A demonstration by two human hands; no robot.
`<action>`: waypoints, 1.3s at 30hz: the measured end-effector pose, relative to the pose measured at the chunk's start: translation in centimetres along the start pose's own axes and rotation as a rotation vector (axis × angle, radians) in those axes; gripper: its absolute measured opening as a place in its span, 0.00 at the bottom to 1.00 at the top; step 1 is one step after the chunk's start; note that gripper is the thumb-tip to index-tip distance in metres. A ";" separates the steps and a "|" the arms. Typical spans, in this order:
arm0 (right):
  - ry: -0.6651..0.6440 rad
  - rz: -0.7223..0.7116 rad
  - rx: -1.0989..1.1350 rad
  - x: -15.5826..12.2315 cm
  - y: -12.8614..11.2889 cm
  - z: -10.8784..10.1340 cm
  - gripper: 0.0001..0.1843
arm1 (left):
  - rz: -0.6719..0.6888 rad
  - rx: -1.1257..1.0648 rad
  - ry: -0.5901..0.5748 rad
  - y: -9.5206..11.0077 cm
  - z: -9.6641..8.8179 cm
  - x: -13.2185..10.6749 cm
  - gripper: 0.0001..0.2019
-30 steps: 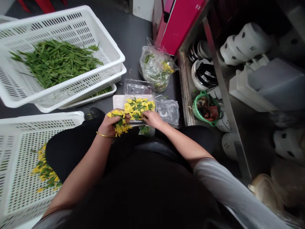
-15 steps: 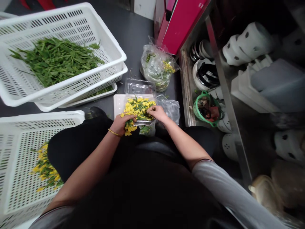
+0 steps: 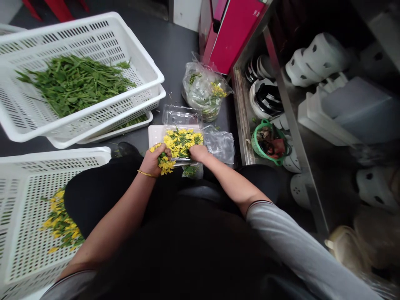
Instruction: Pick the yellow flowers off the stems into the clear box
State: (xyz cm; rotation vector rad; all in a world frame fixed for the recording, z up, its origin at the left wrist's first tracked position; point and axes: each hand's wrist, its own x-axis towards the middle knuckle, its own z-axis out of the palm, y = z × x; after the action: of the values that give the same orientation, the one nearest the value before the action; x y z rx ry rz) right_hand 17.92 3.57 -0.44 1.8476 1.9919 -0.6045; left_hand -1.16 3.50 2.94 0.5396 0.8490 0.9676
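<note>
My left hand [image 3: 155,158] is closed round a bunch of yellow flowers [image 3: 166,165], whose heads and green stems stick out below and beside the fingers. My right hand [image 3: 198,153] presses down at the right front part of a clear plastic box [image 3: 183,159] full of yellow flowers with green stems [image 3: 179,141]. Its fingers are curled and their tips are hidden among the flowers. The box's clear lid [image 3: 182,114] stands open at the far side. Under the box lies a pale flat board or scale [image 3: 155,132].
White perforated crates [image 3: 137,62] with green leaves stand stacked at left. Another white crate [image 3: 28,191] holds yellow flowers. Plastic bags [image 3: 203,98] lie beyond and right of the box. A metal shelf [image 3: 289,100] with crockery and a green basket [image 3: 259,148] borders the right.
My left hand has drawn back to the left from the box with its flowers, closing more tightly. My right hand has shifted slightly left and down into the flowers.
</note>
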 end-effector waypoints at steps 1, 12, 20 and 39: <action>-0.006 0.008 0.001 0.2 0.3 -0.3 0.11 | -0.005 0.016 0.017 0.0 0.0 0.0 0.14; 0.228 -0.271 0.626 -2.5 0.6 -3.2 0.07 | -0.167 0.069 0.039 -2.4 1.2 0.6 0.24; 0.263 -0.091 0.527 -0.7 1.1 -2.3 0.13 | -0.086 -0.028 0.059 -1.0 0.2 1.3 0.11; 0.358 -0.328 0.354 -6.7 -0.5 -2.5 0.06 | -0.184 0.218 -0.023 -2.8 0.4 0.5 0.17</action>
State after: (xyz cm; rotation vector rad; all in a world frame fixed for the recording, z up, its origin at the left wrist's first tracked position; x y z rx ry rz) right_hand 18.02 -0.77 5.32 1.9474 2.5986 -0.8102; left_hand 0.70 2.55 0.99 0.6453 0.9720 0.7036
